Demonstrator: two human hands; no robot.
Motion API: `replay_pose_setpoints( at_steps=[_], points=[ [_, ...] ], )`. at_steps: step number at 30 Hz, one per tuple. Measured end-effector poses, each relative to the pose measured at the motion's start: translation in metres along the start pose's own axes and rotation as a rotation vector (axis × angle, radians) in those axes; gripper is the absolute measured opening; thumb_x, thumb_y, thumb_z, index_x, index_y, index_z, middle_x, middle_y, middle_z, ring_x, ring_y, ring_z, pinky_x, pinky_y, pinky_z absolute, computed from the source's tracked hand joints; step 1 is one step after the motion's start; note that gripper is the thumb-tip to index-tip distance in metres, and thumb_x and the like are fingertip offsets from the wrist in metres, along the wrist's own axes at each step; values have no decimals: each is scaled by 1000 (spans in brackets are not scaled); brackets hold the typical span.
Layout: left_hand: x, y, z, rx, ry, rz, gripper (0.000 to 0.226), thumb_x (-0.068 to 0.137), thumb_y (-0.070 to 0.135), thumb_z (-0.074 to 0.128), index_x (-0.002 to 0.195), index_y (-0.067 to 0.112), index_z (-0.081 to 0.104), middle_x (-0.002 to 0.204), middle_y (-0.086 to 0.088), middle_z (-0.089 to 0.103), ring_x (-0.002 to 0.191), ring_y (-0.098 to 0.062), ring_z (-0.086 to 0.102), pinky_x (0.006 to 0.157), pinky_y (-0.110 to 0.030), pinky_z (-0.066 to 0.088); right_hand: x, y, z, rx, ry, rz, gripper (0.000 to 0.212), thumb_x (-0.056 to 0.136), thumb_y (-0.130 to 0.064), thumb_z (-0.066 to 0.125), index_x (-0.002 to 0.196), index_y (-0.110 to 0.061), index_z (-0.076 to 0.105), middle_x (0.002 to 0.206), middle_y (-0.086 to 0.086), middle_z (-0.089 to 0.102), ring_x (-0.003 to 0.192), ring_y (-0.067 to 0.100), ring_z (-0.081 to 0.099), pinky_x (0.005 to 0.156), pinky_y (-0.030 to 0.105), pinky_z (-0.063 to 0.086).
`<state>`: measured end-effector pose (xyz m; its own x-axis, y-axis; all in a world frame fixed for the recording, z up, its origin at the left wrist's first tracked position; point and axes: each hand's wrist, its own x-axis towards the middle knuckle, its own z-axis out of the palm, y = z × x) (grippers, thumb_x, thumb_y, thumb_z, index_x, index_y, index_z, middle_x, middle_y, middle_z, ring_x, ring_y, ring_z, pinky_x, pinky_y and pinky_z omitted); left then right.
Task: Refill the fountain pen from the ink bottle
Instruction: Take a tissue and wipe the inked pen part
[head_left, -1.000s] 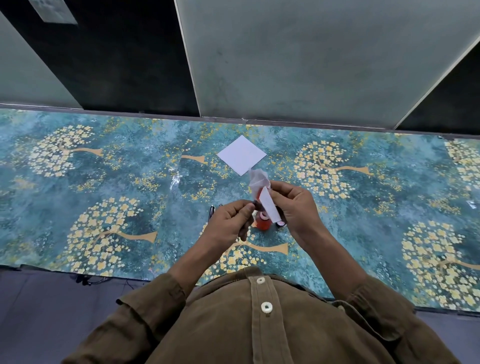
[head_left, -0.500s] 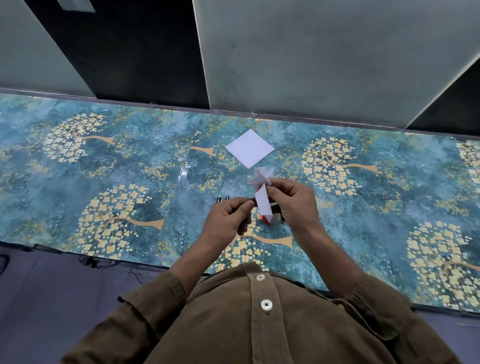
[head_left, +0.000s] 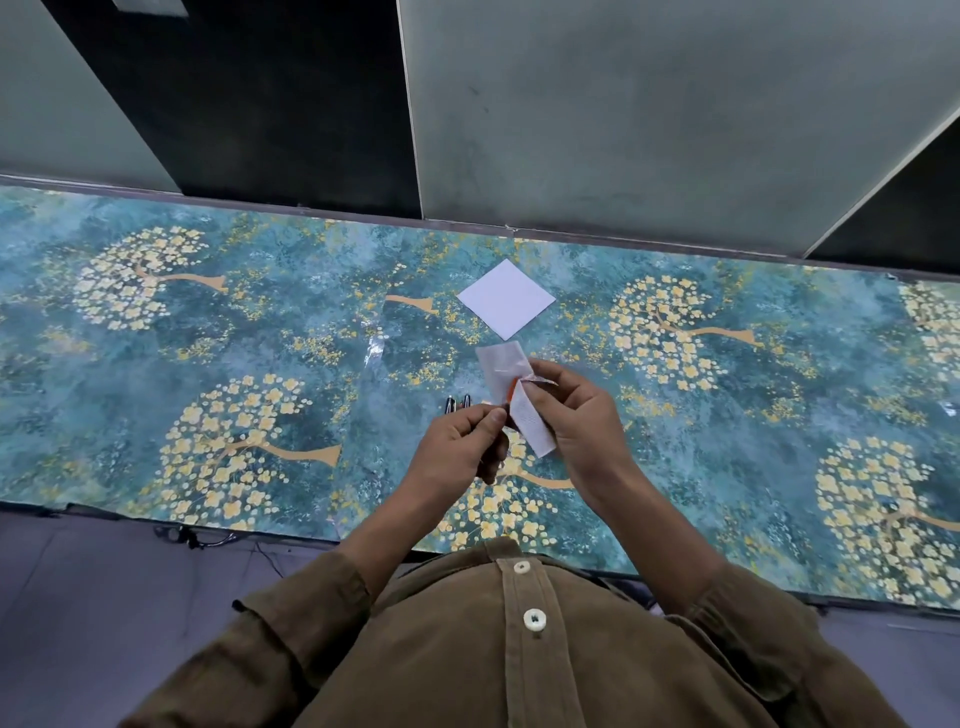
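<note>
My right hand (head_left: 576, 415) grips a folded white tissue (head_left: 530, 423) that has an orange stain near its middle. The tissue's upper end sticks out above my fingers. My left hand (head_left: 460, 449) is curled, and its thumb and forefinger pinch a small pen part right at the tissue's edge. That part is almost wholly hidden by my fingers and the tissue. Two dark pen pieces (head_left: 458, 403) lie side by side on the table just beyond my left hand. The ink bottle is hidden behind the tissue and my hands.
A white square of paper (head_left: 506, 299) lies flat on the table beyond my hands. The table has a teal cloth (head_left: 260, 364) printed with yellow trees. Grey and dark wall panels rise behind its far edge. A cable hangs at the near edge on the left.
The tissue has unfolded upward and covers the red ink bottle that showed below it a second ago. Both hands stay together at the same spot.
</note>
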<state>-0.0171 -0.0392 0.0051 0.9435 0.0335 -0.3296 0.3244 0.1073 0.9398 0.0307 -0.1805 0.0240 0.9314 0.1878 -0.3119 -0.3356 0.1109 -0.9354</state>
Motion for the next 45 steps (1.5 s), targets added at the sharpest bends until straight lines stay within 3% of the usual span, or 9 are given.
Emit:
replay_pose_setpoints(
  at_steps=[4, 11, 15, 21, 28, 33, 36, 40, 45],
  points=[
    [0, 6, -16, 6, -27, 10, 25, 101, 14, 53, 85, 14, 72, 57, -2, 59, 44, -13, 48, 47, -23, 42, -1, -5, 17, -84, 49, -64, 24, 93, -2, 65, 96, -23, 76, 82, -6, 78, 75, 10, 71, 68, 26, 60],
    [7, 16, -42, 10, -25, 25, 16, 96, 14, 61, 94, 16, 76, 69, -4, 70, 56, -18, 58, 52, -27, 45, -3, -10, 41, -10, 228, -68, 17, 94, -3, 64, 108, -5, 74, 78, -2, 76, 63, 6, 67, 51, 16, 48],
    [10, 19, -54, -45, -96, 20, 24, 102, 15, 50, 97, 10, 73, 73, -4, 69, 58, -18, 59, 52, -25, 44, 2, -10, 47, 66, 349, -44, 17, 94, -3, 64, 107, -10, 72, 84, 1, 74, 69, 11, 67, 59, 22, 53],
    [18, 21, -62, -41, -171, 15, 30, 102, 20, 49, 90, 3, 70, 62, -10, 59, 49, -16, 53, 50, -26, 45, -4, -1, 74, 40, 178, -26, 14, 90, -7, 69, 99, -16, 76, 90, -3, 78, 85, 14, 70, 79, 32, 60],
    [25, 20, -69, -16, -275, 8, 30, 104, 18, 46, 87, 9, 70, 58, 2, 61, 49, -14, 52, 51, -26, 45, -4, 4, 72, 24, 237, -23, 9, 88, -11, 72, 96, -11, 77, 85, 5, 78, 74, 18, 72, 70, 30, 59],
    [31, 23, -70, -64, -361, -12, 29, 104, 17, 45, 87, 10, 68, 66, -2, 61, 51, -15, 53, 52, -26, 44, -1, 4, 70, 229, 284, 39, 13, 90, -8, 66, 98, -2, 73, 76, 11, 73, 55, 21, 64, 57, 31, 53],
    [37, 25, -69, -39, -348, 4, 26, 102, 14, 49, 86, 10, 69, 66, -3, 63, 52, -16, 56, 51, -26, 44, 1, 2, 68, 276, 374, 23, 9, 91, -5, 66, 96, -6, 73, 83, 10, 75, 66, 21, 67, 59, 30, 55],
    [43, 27, -68, 13, -287, 8, 12, 95, 11, 62, 88, 9, 72, 61, 0, 65, 50, -15, 57, 49, -25, 44, 4, -9, 62, 158, 406, -49, 11, 96, -2, 60, 93, -9, 68, 78, 8, 70, 55, 9, 64, 45, 20, 48],
    [47, 24, -60, 25, -178, 10, 11, 92, 11, 66, 88, 5, 74, 52, -5, 57, 45, -16, 44, 48, -26, 40, 11, -10, 57, 14, 285, -95, 11, 89, -4, 70, 97, -11, 74, 93, 9, 77, 86, 23, 70, 81, 38, 60]
  ],
)
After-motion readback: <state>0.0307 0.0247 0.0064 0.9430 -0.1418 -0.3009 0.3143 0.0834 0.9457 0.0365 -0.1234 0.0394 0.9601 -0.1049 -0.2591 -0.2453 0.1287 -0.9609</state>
